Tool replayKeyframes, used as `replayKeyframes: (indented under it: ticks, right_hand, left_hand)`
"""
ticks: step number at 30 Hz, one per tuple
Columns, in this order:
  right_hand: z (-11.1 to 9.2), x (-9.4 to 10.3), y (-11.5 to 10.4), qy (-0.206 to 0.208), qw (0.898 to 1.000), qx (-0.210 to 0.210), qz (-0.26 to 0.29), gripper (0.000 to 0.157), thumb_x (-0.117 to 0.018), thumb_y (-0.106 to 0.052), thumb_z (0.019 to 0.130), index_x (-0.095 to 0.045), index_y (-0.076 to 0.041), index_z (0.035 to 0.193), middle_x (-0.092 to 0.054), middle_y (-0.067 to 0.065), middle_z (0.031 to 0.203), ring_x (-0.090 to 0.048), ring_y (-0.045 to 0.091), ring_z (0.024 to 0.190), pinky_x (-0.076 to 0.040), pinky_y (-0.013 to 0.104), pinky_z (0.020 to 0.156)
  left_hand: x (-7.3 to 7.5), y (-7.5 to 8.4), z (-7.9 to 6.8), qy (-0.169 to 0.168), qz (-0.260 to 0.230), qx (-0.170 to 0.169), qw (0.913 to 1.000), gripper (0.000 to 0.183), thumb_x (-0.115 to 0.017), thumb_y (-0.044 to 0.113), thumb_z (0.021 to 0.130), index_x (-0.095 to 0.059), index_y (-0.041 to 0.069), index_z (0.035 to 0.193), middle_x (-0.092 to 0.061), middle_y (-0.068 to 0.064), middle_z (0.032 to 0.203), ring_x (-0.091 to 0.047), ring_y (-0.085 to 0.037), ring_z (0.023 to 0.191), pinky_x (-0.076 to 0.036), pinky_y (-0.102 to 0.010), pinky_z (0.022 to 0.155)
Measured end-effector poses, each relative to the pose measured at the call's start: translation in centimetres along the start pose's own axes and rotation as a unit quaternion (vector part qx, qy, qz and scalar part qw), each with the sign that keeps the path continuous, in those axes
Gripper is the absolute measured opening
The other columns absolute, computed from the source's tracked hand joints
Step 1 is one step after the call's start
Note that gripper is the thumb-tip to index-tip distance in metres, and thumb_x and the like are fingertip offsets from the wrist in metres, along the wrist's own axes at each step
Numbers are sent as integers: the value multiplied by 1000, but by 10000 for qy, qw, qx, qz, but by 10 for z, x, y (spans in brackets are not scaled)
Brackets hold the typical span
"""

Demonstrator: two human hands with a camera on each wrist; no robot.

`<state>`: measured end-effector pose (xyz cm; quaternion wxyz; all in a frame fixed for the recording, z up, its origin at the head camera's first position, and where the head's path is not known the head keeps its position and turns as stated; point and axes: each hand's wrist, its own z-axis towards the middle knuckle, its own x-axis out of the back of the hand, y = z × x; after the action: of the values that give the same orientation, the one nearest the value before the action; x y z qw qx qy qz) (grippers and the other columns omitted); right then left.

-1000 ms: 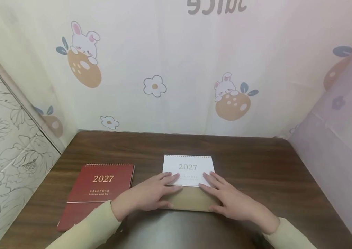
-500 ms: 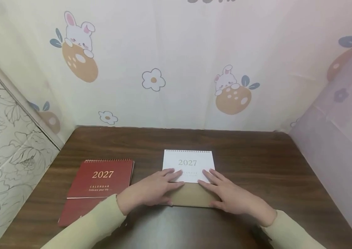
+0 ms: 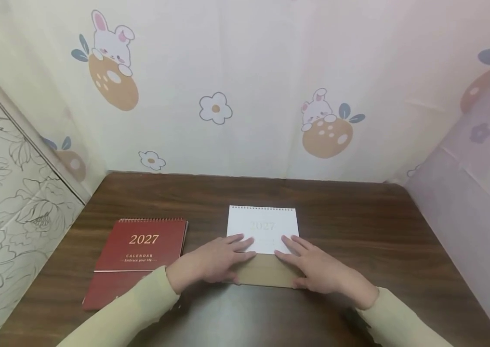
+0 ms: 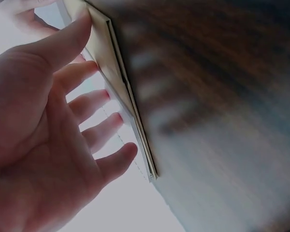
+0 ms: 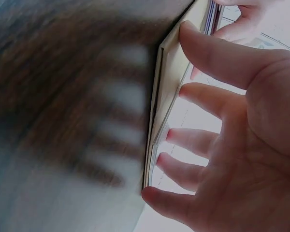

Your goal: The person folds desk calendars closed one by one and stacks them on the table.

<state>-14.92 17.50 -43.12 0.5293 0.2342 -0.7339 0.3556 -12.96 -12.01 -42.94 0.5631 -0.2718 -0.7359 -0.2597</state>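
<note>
A white 2027 desk calendar [image 3: 263, 219] lies on the table, spiral binding at its far edge, with its tan cardboard base [image 3: 266, 271] showing on the near side. My left hand [image 3: 218, 260] rests spread on its left side, fingertips on the white page and thumb by the base's near edge. On the right side, my right hand [image 3: 318, 265] mirrors this, fingers spread over page and cardboard. Both wrist views show extended fingers along the calendar's edges, with the base [image 4: 104, 46] close over the wood.
A larger red 2027 calendar [image 3: 140, 246] with a spiral top and a thin white band lies to the left, partly behind my left sleeve [image 3: 127, 308]. The dark wooden table [image 3: 349, 212] ends at a patterned wall cloth [image 3: 262, 140].
The head view has tilted down, so the wall prints and both calendars sit higher in it. Both hands stay on the white calendar. Its printed lettering now looks paler.
</note>
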Motion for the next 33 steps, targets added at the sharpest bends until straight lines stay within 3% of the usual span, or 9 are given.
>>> replayKeyframes:
  ticks: [6,11,15,18,22,26,29,33]
  right_hand:
    - [1,2,-1,5,10000,-50,70,70,-79,-29,86,-49,-17,148,-28,17,160,-25,42,145,-35,59,107]
    - [4,7,0,522,9980,-365,42,56,-78,-32,87,-61,-11,137,-45,15,150,-41,35,138,-41,53,104]
    - [4,12,5,1069,9911,-784,132,43,-80,-27,86,-69,-9,124,-66,8,125,-61,25,113,-52,46,92]
    - [2,17,12,1259,9855,-1090,332,28,-81,-22,85,-72,-12,110,-69,-2,97,-62,15,83,-54,38,73]
    - [1,20,22,1158,9795,-1527,620,12,-78,-23,88,-70,-16,95,-58,-8,71,-50,11,61,-45,30,56]
    - [2,16,27,834,9735,-1892,981,17,-73,-29,92,-66,-13,90,-52,-4,63,-48,13,56,-42,31,53]
    - [4,12,26,631,9687,-2088,1186,22,-71,-31,93,-63,-12,86,-51,0,61,-48,15,56,-41,32,54]
    - [6,9,24,528,9676,-2136,1239,25,-70,-31,94,-60,-13,80,-51,1,61,-48,15,56,-40,32,54]
  left_hand:
    - [2,2,-2,-106,4,73,9999,72,-67,48,92,-37,30,155,-22,2,164,-20,-25,149,-35,-49,111]
    - [5,1,-1,434,138,269,9986,60,-67,46,93,-52,22,146,-41,2,156,-39,-22,141,-42,-46,106]
    - [9,-4,1,1132,22,669,9913,39,-70,43,92,-70,18,122,-66,0,126,-62,-19,111,-53,-38,88]
    - [12,-10,1,1362,-276,1244,9825,27,-72,40,91,-74,17,105,-69,3,97,-61,-14,81,-53,-31,67]
    - [12,-20,3,1101,-1067,1962,9685,26,-70,40,92,-70,15,98,-59,5,77,-53,-12,64,-45,-29,55]
    - [10,-28,6,781,-1892,2353,9501,30,-70,41,92,-66,13,102,-57,4,72,-54,-14,62,-46,-31,56]
    - [9,-30,8,675,-2122,2567,9405,33,-71,41,92,-63,11,104,-57,2,72,-55,-16,63,-46,-32,56]
    - [6,-29,10,502,-2100,2791,9357,36,-70,42,92,-61,9,102,-56,-1,71,-54,-18,63,-45,-33,56]
